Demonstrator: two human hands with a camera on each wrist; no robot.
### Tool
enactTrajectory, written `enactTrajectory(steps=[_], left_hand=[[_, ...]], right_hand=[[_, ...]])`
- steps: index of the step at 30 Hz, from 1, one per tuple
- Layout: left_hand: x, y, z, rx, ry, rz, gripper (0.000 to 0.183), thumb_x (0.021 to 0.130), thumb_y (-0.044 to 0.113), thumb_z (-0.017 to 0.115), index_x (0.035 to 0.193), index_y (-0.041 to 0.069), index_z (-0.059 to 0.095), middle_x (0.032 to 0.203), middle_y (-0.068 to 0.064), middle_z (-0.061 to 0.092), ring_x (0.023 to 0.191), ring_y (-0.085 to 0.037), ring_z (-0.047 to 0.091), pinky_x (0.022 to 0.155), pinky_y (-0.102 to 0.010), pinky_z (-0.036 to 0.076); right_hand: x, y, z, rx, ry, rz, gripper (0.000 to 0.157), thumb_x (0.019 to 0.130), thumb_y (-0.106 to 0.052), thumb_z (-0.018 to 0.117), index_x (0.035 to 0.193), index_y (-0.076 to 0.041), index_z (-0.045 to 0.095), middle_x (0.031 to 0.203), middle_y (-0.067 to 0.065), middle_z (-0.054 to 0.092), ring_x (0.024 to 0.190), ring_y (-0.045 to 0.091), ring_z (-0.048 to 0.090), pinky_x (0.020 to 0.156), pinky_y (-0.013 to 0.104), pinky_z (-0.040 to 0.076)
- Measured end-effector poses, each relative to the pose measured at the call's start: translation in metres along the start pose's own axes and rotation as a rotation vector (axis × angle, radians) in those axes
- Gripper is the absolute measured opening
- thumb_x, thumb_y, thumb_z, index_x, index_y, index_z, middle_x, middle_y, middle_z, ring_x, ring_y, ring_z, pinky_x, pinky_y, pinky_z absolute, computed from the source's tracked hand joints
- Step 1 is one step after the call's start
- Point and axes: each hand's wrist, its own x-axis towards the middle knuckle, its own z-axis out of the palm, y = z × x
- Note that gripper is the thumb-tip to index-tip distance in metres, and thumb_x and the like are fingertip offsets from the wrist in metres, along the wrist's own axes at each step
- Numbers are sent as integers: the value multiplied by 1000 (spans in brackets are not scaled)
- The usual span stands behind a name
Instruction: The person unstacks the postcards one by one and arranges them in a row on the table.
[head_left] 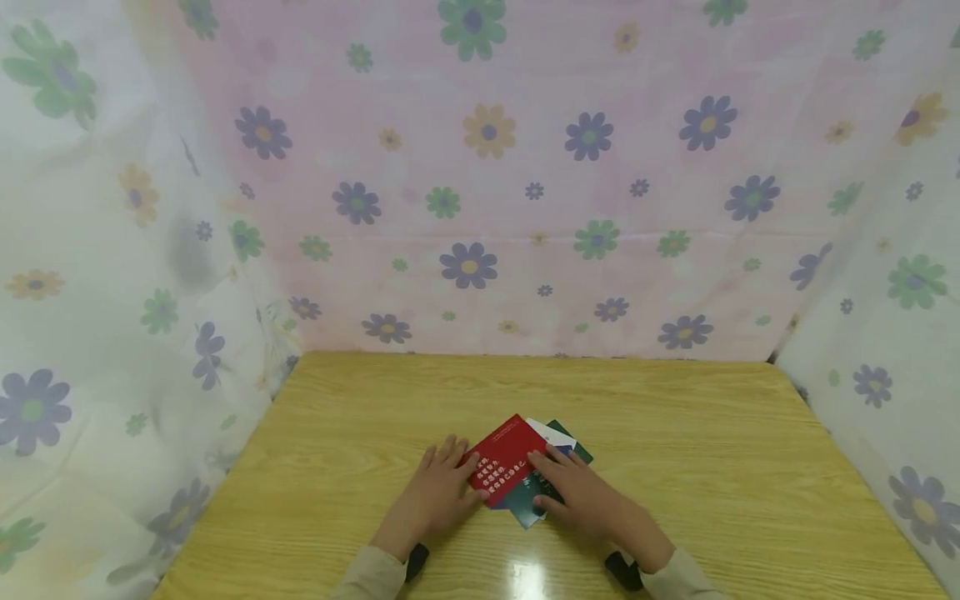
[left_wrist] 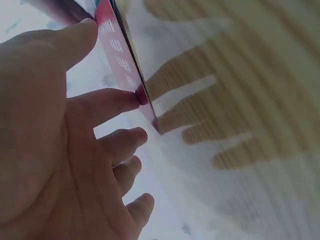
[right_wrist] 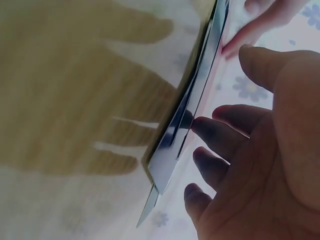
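Observation:
A small pile of cards lies fanned out near the front of the table. Uppermost is a red card [head_left: 508, 458] with white lettering; from under it show a dark green card [head_left: 528, 507], a white card [head_left: 547, 432] and some blue. My left hand [head_left: 437, 493] touches the red card's left side, thumb and index finger spread along its edge. From the right, my right hand [head_left: 576, 493] rests its fingertips on the pile, with the thumb at the green card. In the right wrist view the stacked card edges [right_wrist: 172, 145] stand slightly apart.
The pale wooden table [head_left: 360, 417] reflects both hands. Flower-printed curtains [head_left: 405, 192] enclose it at the back and on both sides. A dark wrist strap [head_left: 624, 572] shows below the right hand.

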Motion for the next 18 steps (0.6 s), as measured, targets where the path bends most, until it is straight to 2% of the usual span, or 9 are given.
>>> enactTrajectory(steps=[6, 10, 15, 18], left_hand=[[6, -5, -5, -37, -30, -42, 65, 99, 48, 61, 151, 11, 50, 161, -21, 37, 153, -41, 26, 124, -60, 21], [10, -10, -6, -59, -25, -34, 68, 97, 47, 65, 152, 12, 48, 162, -21, 35, 153, -42, 24, 125, -61, 19], [15, -23, -7, -121, -2, 9, 79, 92, 49, 71, 154, 9, 45, 163, -20, 33, 154, -41, 21, 125, -60, 18], [13, -33, -12, -174, 1, 18, 89, 86, 51, 77, 155, 8, 42, 164, -19, 31, 155, -42, 19, 125, -61, 17]], right_hand=[[-11, -15, 6, -13, -51, -2, 63, 102, -37, 60, 155, -8, 42, 160, 11, 42, 152, 34, 31, 124, 59, 21], [-11, -18, 6, 51, -52, -28, 60, 102, -36, 61, 153, -10, 46, 157, 12, 47, 148, 36, 37, 120, 59, 31], [-6, -4, -2, 188, -14, -17, 65, 100, -38, 65, 155, -12, 43, 158, 14, 43, 145, 38, 41, 111, 57, 45], [0, 9, -11, 221, 20, -23, 71, 97, -36, 70, 155, -7, 41, 160, 18, 38, 148, 42, 35, 112, 60, 42]])
